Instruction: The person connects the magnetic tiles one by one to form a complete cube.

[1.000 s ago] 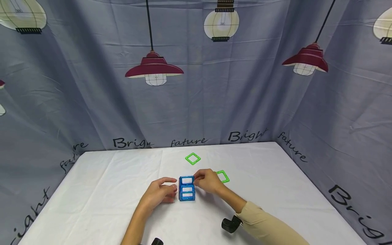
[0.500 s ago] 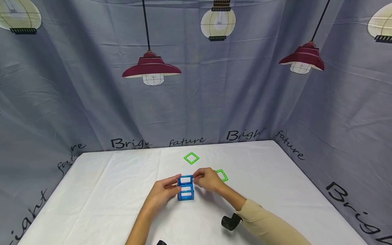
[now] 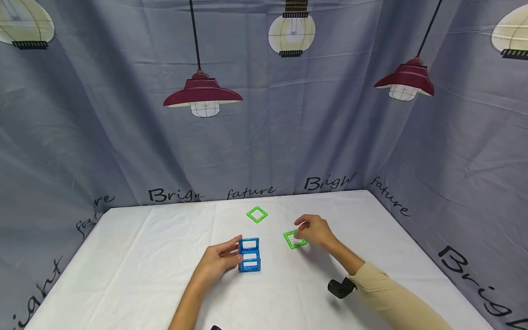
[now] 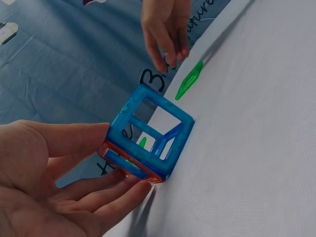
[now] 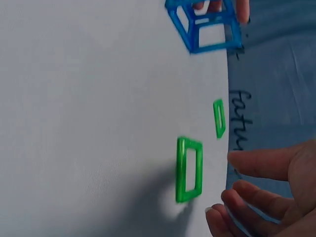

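From my station I'm pinching the blue open-frame box (image 3: pixel 250 261) with the left hand (image 3: pixel 216 263), around mid-tabletop (image 3: pixel 144 266). One green square frame (image 3: pixel 262 218) is lying near the far edge. Rightward, a nearer green frame (image 3: pixel 288 241) is sitting below my right hand (image 3: pixel 315 230), whose fingers are hanging loosely apart.

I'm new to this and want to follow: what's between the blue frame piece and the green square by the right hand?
Just bare white cloth lies between the blue frame piece and that green square; the head view shows it.
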`<state>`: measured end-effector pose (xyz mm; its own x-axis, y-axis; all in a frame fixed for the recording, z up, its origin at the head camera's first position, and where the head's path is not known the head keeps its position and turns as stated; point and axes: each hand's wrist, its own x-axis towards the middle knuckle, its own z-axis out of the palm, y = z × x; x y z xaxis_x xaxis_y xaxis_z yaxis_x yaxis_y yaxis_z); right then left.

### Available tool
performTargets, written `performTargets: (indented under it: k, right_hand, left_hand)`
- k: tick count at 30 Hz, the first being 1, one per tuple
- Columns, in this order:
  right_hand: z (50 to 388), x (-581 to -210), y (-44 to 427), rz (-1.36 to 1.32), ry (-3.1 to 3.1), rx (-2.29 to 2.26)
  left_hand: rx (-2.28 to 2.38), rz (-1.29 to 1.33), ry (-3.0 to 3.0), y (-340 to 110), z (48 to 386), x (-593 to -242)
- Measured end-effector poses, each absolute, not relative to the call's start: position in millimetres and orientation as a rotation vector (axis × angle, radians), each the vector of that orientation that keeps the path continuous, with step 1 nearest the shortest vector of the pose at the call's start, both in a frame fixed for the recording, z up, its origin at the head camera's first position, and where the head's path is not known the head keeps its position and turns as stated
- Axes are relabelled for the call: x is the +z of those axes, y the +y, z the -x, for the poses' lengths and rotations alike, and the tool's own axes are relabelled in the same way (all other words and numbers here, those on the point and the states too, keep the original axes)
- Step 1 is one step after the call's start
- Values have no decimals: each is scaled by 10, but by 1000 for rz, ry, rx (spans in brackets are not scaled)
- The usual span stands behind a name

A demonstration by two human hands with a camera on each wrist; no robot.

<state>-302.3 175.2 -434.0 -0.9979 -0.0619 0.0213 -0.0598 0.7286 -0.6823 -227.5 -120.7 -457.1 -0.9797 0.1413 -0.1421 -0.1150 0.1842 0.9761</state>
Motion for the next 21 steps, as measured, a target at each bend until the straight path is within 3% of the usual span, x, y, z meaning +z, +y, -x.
performTargets:
  k: [21]
  right_hand:
    - [3107, -4561, 2019, 139, 2763, -1066]
  left_hand:
    - [1971, -65, 2123, -1264, 2305, -4647]
